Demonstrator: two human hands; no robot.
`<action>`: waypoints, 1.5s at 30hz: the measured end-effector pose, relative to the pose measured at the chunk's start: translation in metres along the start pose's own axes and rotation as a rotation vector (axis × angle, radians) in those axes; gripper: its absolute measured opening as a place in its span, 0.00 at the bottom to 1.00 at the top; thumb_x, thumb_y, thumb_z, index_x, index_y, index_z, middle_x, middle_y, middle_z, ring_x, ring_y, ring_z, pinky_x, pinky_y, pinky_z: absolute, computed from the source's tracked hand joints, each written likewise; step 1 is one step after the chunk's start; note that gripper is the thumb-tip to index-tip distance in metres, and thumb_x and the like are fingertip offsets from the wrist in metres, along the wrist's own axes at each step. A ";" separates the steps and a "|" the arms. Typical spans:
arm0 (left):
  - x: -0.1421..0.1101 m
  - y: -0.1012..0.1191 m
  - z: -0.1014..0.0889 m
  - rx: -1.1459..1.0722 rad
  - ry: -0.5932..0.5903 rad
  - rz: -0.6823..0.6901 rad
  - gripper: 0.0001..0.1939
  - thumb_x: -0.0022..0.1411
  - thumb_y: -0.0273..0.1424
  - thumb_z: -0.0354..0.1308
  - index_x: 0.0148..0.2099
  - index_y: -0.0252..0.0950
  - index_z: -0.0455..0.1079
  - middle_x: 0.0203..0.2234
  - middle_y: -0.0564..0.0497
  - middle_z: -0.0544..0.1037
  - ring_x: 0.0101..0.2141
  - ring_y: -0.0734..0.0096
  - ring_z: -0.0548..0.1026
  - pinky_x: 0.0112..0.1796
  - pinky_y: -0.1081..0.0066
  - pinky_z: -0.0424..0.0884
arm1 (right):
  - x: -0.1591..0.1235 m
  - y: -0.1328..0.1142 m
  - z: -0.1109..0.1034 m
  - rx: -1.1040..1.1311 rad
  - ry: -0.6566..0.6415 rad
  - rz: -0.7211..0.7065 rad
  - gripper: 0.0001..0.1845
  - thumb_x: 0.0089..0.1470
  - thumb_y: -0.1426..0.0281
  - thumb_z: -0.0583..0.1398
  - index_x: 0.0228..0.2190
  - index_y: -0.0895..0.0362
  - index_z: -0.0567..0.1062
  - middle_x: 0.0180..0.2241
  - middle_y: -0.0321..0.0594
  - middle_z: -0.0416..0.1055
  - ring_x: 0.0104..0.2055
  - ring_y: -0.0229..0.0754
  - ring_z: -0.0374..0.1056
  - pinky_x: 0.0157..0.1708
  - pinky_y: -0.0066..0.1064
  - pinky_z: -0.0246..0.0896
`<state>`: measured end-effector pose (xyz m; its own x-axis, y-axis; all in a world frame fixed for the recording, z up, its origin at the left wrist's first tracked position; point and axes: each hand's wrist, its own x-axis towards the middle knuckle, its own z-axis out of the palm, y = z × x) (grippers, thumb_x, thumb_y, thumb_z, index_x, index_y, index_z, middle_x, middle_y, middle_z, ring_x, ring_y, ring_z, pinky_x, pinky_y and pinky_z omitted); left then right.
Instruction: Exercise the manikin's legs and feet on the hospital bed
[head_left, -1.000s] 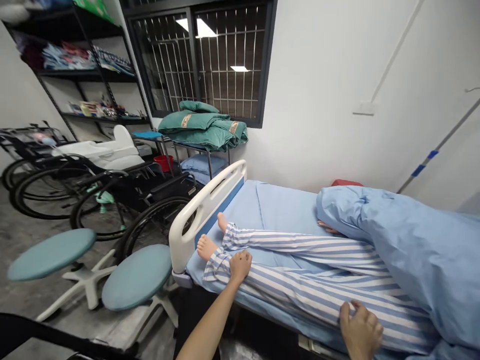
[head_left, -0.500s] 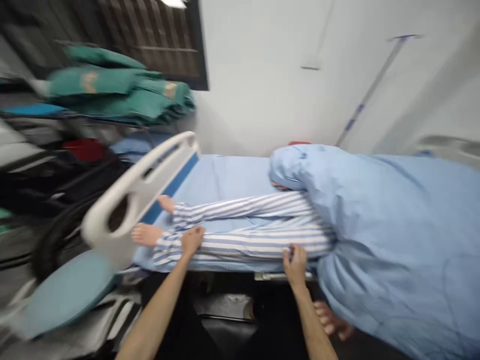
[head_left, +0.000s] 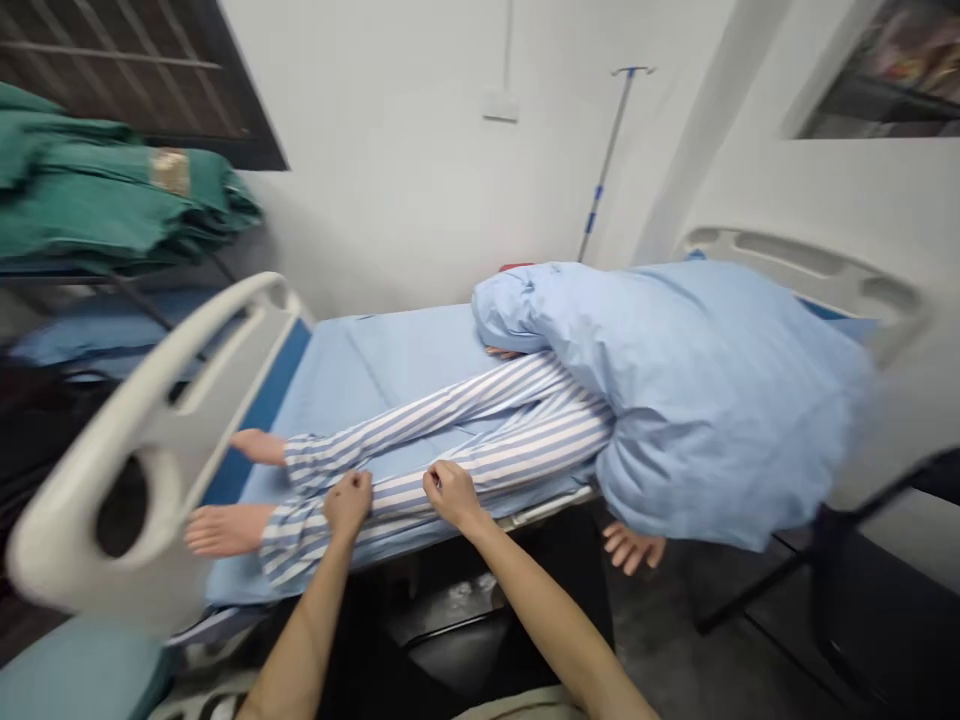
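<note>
A figure in blue-and-white striped trousers (head_left: 525,455) lies on a bed, its upper body hidden by a light blue cover (head_left: 697,380). Its bare feet (head_left: 229,528) point at the footboard, and one of its hands (head_left: 634,547) hangs out below the cover. My left hand (head_left: 349,503) is closed in a fist on the near lower trouser leg. A little to its right, my right hand (head_left: 452,492) rests closed on the same leg, around the knee. Whether either hand has cloth in its fingers is hidden.
The white footboard (head_left: 142,440) rises at the left, the headboard (head_left: 806,262) at the far right. Green folded bundles (head_left: 112,190) lie on a rack behind. A drip stand (head_left: 604,175) stands by the wall, and a black chair (head_left: 877,580) at the lower right.
My right hand has moved left along the leg from the thigh, closer to my left hand, and its fingers have closed. The view has turned to the right, showing the headboard and chair.
</note>
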<state>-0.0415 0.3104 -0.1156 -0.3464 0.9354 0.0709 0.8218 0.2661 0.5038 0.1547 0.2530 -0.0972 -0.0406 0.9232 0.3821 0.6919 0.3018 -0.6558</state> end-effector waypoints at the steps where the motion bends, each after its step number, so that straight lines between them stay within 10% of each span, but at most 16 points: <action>1: 0.001 -0.003 -0.003 -0.096 -0.007 0.037 0.14 0.55 0.37 0.47 0.20 0.38 0.58 0.16 0.53 0.64 0.24 0.70 0.64 0.27 0.73 0.56 | 0.011 -0.015 0.017 0.031 -0.031 -0.018 0.09 0.57 0.70 0.51 0.26 0.55 0.68 0.26 0.36 0.68 0.32 0.38 0.61 0.34 0.27 0.50; 7: 0.015 -0.040 -0.029 -0.477 0.180 0.070 0.19 0.58 0.40 0.45 0.18 0.38 0.51 0.13 0.58 0.56 0.21 0.76 0.59 0.25 0.75 0.55 | 0.039 -0.067 0.105 0.121 -0.184 0.027 0.15 0.59 0.67 0.50 0.23 0.55 0.68 0.20 0.33 0.64 0.24 0.36 0.58 0.27 0.27 0.43; 11: 0.014 -0.056 -0.024 -0.373 0.143 0.095 0.19 0.61 0.38 0.44 0.20 0.37 0.57 0.15 0.56 0.63 0.22 0.76 0.62 0.28 0.75 0.56 | 0.042 -0.068 0.127 0.032 -0.201 0.099 0.17 0.58 0.66 0.50 0.21 0.55 0.69 0.18 0.33 0.64 0.22 0.36 0.56 0.25 0.29 0.37; 17: 0.009 -0.057 -0.001 -0.061 0.118 0.117 0.15 0.61 0.36 0.48 0.26 0.36 0.68 0.23 0.50 0.74 0.27 0.72 0.68 0.29 0.73 0.54 | 0.052 -0.067 0.125 0.032 -0.174 0.117 0.19 0.59 0.64 0.51 0.19 0.55 0.69 0.19 0.35 0.66 0.23 0.37 0.58 0.25 0.29 0.39; 24: 0.013 -0.038 -0.011 -0.442 0.165 0.095 0.20 0.63 0.38 0.42 0.19 0.37 0.56 0.14 0.56 0.61 0.22 0.76 0.61 0.27 0.75 0.54 | 0.059 -0.064 0.128 0.238 -0.099 0.203 0.23 0.59 0.63 0.47 0.15 0.55 0.62 0.16 0.33 0.60 0.22 0.36 0.55 0.24 0.27 0.44; 45: -0.011 0.020 0.016 -0.375 0.066 0.078 0.19 0.58 0.38 0.46 0.18 0.37 0.53 0.14 0.56 0.59 0.21 0.76 0.57 0.26 0.75 0.51 | 0.051 -0.021 0.059 0.164 -0.026 0.118 0.23 0.60 0.61 0.46 0.16 0.54 0.62 0.16 0.32 0.60 0.22 0.36 0.55 0.25 0.27 0.43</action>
<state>-0.0141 0.3096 -0.1201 -0.3278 0.9293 0.1702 0.6286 0.0801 0.7736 0.0956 0.3083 -0.1026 0.0136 0.9598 0.2802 0.5666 0.2235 -0.7931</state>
